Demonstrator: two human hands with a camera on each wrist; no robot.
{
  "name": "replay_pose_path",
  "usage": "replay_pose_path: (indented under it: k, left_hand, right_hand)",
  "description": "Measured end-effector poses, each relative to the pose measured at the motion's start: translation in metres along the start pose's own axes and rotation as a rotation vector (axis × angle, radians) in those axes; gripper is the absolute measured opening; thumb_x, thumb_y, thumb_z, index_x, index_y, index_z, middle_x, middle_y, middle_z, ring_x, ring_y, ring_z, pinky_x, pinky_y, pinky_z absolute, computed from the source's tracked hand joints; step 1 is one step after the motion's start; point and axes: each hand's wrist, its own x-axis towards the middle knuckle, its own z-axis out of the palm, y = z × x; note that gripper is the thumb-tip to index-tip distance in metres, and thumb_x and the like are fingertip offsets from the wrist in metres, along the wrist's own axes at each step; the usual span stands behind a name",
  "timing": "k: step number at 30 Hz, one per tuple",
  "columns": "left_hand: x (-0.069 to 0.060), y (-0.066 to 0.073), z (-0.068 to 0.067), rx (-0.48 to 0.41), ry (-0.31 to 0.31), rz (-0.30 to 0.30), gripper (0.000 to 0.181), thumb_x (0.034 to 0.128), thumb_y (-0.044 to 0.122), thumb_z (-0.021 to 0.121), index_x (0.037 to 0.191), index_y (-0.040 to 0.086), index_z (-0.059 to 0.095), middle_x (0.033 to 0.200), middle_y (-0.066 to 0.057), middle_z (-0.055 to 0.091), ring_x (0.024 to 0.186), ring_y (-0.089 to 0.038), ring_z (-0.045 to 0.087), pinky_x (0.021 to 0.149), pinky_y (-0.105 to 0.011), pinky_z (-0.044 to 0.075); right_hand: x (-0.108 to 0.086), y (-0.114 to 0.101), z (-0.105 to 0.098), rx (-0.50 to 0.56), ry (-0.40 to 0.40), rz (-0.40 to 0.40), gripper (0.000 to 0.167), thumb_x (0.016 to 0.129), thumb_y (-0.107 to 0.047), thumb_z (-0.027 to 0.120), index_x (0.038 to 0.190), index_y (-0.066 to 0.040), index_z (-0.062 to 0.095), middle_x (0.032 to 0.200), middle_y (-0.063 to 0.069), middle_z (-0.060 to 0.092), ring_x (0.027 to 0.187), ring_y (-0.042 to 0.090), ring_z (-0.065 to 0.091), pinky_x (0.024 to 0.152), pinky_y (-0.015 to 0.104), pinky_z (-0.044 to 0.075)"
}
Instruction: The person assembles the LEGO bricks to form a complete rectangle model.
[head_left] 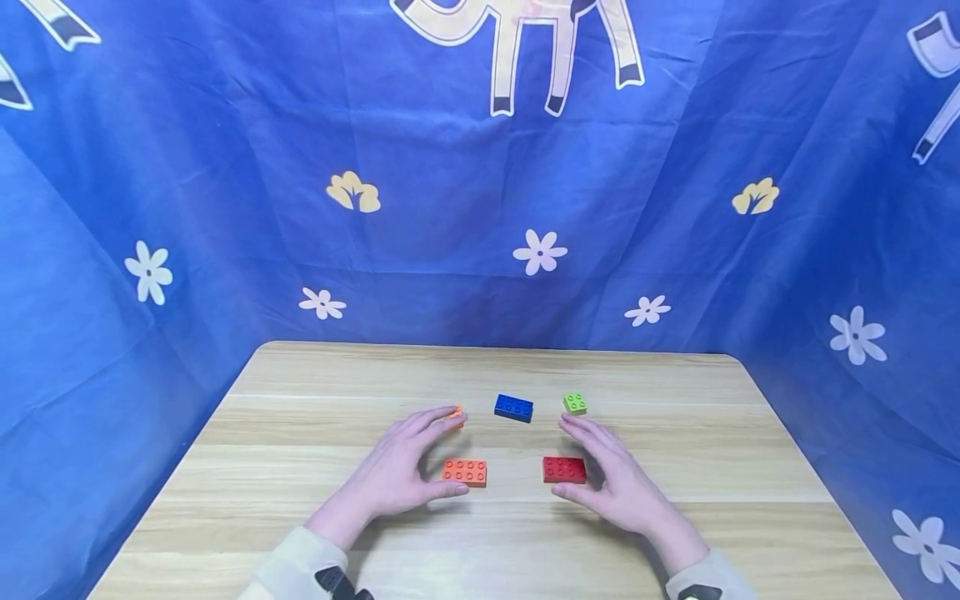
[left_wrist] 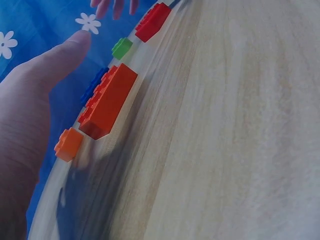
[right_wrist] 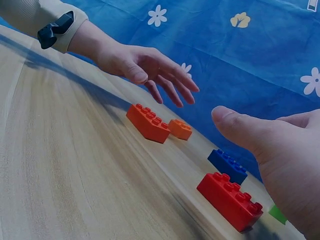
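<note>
My left hand [head_left: 406,468] hovers beside a long orange-red brick [head_left: 465,472], thumb and fingers spread apart and holding nothing. Its fingers partly hide a small orange brick [head_left: 457,415] in the head view; the left wrist view shows that small orange brick [left_wrist: 69,144] whole. On the other side, my right hand [head_left: 617,479] is held over the table near a long red brick [head_left: 564,469], also with nothing in it. Just beyond its fingertips lies a small green brick [head_left: 574,404]. A long blue brick [head_left: 513,407] lies between the hands, farther back.
The bricks lie apart, studs up, on a wood-grain table [head_left: 300,400]. A blue cloth [head_left: 450,183] with flower and animal prints hangs behind the table and along both sides. Each wrist wears a dark strapped device [right_wrist: 56,29].
</note>
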Motion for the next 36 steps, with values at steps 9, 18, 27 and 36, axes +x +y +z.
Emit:
replay_pose_path:
  k: [9,18,27,36]
  left_hand:
    - [-0.001,0.002,0.004,-0.023,0.006,-0.003,0.093,0.0804,0.074,0.079,0.159,0.034,0.048,0.159,0.002,0.050,0.143,-0.029,0.048,0.113,-0.066,0.038]
    - [0.000,0.003,0.007,-0.052,-0.023,-0.035,0.093,0.0793,0.068,0.084,0.159,0.036,0.048,0.158,0.006,0.051,0.144,-0.025,0.048,0.117,-0.062,0.035]
    - [0.000,0.002,0.011,-0.080,-0.035,-0.035,0.092,0.0794,0.068,0.084,0.156,0.028,0.053,0.156,0.001,0.054,0.143,-0.026,0.049,0.118,-0.061,0.035]
    - [-0.001,-0.001,0.015,-0.093,-0.054,-0.052,0.092,0.0802,0.071,0.081,0.156,0.025,0.055,0.154,0.000,0.056,0.143,-0.027,0.049,0.118,-0.062,0.034]
  right_hand:
    - [-0.001,0.001,0.003,0.013,0.001,0.006,0.088,0.087,-0.054,0.085,0.161,-0.029,0.045,0.164,-0.006,0.044,0.150,0.023,0.040,0.118,0.057,0.036]
    - [-0.004,0.007,0.007,0.035,0.001,0.020,0.086,0.088,-0.053,0.085,0.160,-0.028,0.046,0.163,-0.009,0.044,0.149,0.021,0.041,0.120,0.051,0.035]
    - [-0.005,0.013,0.010,0.064,-0.001,0.047,0.082,0.088,-0.051,0.086,0.157,-0.023,0.052,0.160,-0.001,0.049,0.147,0.019,0.045,0.121,0.041,0.035]
    - [-0.005,0.018,0.013,0.073,-0.015,0.054,0.078,0.088,-0.051,0.085,0.153,-0.016,0.058,0.156,-0.002,0.053,0.144,0.019,0.047,0.120,0.040,0.036]
